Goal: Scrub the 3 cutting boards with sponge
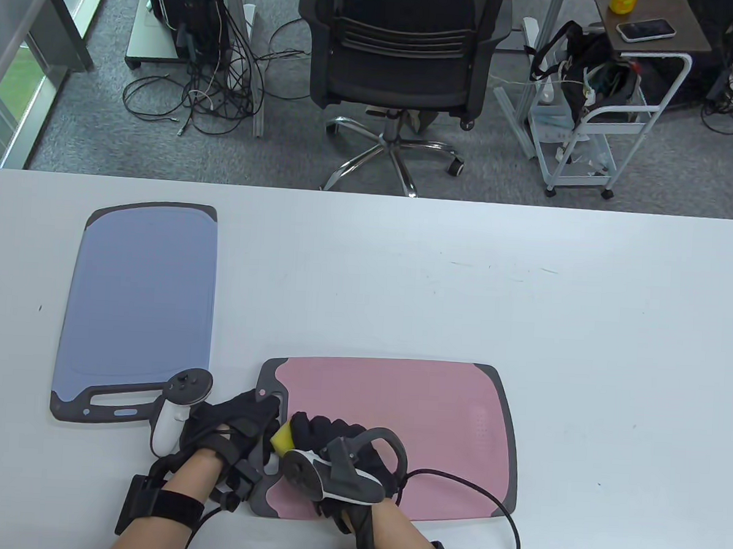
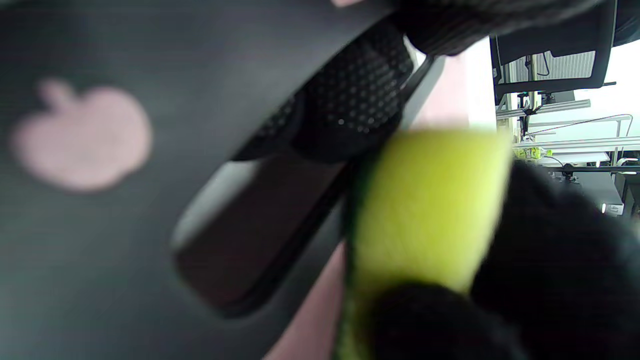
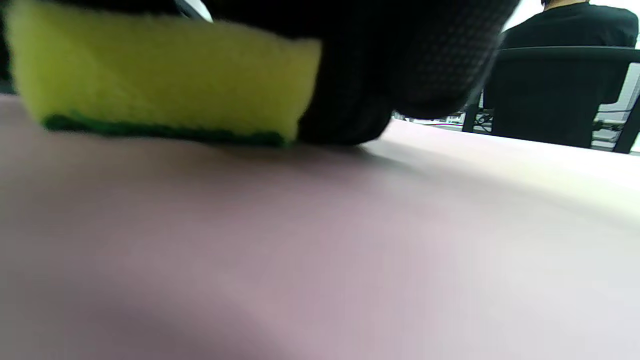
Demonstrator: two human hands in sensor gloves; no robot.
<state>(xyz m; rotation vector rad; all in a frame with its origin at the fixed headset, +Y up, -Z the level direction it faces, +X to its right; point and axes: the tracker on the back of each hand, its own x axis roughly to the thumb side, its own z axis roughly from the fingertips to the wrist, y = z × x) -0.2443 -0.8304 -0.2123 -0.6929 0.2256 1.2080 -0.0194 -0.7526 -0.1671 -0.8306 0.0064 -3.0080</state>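
A pink cutting board (image 1: 420, 424) with a dark grey rim lies near the table's front edge. My right hand (image 1: 318, 431) grips a yellow sponge (image 1: 283, 439) with a green scrub side and presses it flat on the board's left part; up close the sponge (image 3: 155, 75) sits green side down on the pink surface (image 3: 300, 250). My left hand (image 1: 242, 421) lies on the board's grey handle end, its fingers (image 2: 357, 95) at the handle slot, beside the sponge (image 2: 425, 210). A blue cutting board (image 1: 141, 299) lies apart at the left. Only two boards show.
The white table (image 1: 525, 295) stretches bare to the back and right. A cable (image 1: 484, 495) from my right glove loops over the pink board's front right. Beyond the table's far edge stand an office chair (image 1: 402, 55) and a white cart (image 1: 602, 115).
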